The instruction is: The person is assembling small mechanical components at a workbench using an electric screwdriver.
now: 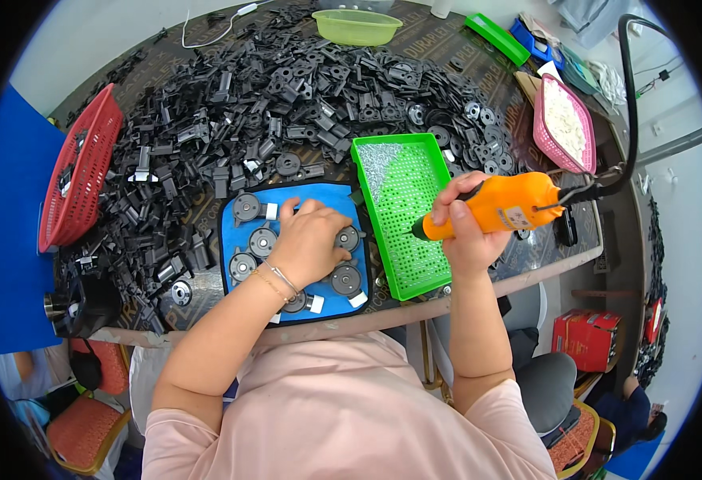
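My right hand (472, 232) is wrapped round an orange electric screwdriver (519, 204), its dark tip pointing left above a green tray (395, 292). Small silver screws (380, 164) are heaped in the tray's far left corner, and more are spread over its perforated bottom. On a blue mat (331, 196), my left hand (307, 244) bends its fingers and thumb around a round grey part (348, 238). Several similar round parts, some with white tabs, lie about that hand, including one (345, 280) nearer me and another (247, 207) at the far left. My palm hides some of the mat.
A large heap of black plastic parts (239, 104) covers the table's far side. Pink baskets stand left (87, 176) and right (563, 124). A yellow-green bowl (357, 28) sits at the back. The screwdriver's black cable (632, 96) hangs at the right. Red chairs (87, 432) stand behind.
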Tool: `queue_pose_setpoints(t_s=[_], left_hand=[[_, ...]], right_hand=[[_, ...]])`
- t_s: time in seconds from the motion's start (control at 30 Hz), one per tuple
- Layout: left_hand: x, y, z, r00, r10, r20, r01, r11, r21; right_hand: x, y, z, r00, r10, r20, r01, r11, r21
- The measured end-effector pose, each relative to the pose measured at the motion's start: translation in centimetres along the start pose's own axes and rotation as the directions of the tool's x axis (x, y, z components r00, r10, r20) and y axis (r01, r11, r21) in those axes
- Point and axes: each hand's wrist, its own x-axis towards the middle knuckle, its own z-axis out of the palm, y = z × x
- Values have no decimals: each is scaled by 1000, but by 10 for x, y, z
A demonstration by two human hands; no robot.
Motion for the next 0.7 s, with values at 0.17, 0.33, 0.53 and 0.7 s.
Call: queue_pose_setpoints(t_s=[0.17, 0.33, 0.53, 0.7], left_hand=[[1, -3, 1, 1000, 16, -1, -16, 1000, 0], [1, -4, -1, 1000, 12, 1, -12, 1000, -9], [2, -4, 2, 1000, -4, -3, 4, 1000, -21], [2, -7, 5, 1000, 8, -19, -8, 1000, 2]], right_hand=[[9, -19, 9, 994, -111, -20, 112, 991, 78], [7, -6, 47, 989, -125, 84, 115, 987, 112], [2, 25, 72, 996, -24, 91, 11, 990, 138], [3, 32, 76, 992, -14, 127, -3, 992, 127]])
